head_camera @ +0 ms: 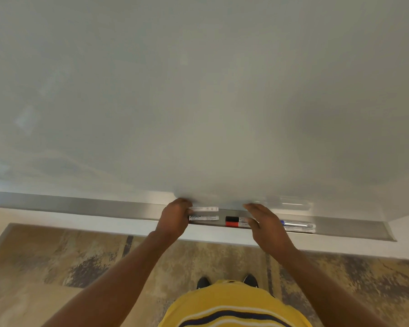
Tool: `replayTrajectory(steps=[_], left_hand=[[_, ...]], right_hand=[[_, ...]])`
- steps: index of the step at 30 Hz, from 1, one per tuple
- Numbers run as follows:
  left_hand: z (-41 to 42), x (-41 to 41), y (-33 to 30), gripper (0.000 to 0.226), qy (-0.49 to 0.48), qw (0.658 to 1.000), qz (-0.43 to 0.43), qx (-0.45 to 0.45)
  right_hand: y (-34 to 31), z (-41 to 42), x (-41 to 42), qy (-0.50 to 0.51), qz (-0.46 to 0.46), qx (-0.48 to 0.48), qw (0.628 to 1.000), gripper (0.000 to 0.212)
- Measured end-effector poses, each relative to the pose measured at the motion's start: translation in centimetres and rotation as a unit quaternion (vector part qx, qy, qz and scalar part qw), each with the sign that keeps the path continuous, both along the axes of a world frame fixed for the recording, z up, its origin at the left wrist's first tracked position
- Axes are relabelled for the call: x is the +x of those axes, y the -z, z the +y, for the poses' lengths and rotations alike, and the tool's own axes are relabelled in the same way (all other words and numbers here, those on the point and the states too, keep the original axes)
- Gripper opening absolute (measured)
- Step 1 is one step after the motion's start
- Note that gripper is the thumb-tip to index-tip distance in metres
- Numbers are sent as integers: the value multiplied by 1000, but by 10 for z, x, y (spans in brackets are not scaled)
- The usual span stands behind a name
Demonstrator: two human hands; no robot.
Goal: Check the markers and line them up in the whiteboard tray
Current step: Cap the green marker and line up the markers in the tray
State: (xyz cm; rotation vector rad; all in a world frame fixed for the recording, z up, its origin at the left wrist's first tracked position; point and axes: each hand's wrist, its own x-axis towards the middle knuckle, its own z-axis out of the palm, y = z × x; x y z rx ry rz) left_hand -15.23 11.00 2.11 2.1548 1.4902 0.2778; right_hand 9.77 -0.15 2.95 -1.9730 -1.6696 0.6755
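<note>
- Head view: the left hand [175,217] has its grip curled around the left ends of two white-labelled markers [203,213], one against the board, one nearer; how firmly it clamps them cannot be told.
- Right hand [263,223] hovers with fingers spread wide and flat over the black marker [233,219] and red marker [233,224], holding nothing.
- A blue-tipped marker [298,224] lies just right of that hand.
- All lie in the whiteboard tray [104,206], long axes running left-right along it; the black and red caps point left.
- Judged: light, stiff, smooth plastic barrels that roll easily, best pinched mid-barrel, caps pulled along the axis.
</note>
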Motion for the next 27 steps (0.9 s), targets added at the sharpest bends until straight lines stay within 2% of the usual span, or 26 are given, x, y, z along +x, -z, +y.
replayTrajectory(steps=[9, 17, 24, 27], left_hand=[[-2, 9, 28, 23, 24, 998, 63, 5], [-6, 10, 34, 41, 91, 991, 81, 50], [-7, 16, 34, 30, 141, 983, 95, 67], [-5, 18, 35, 19, 152, 982, 98, 61]], right_hand=[[37, -16, 16, 46, -29, -42, 998, 32], [57, 0, 18, -38, -114, -41, 992, 47], [67, 10, 14, -68, -139, -30, 987, 47], [68, 14, 9, -67, -130, -38, 989, 46]])
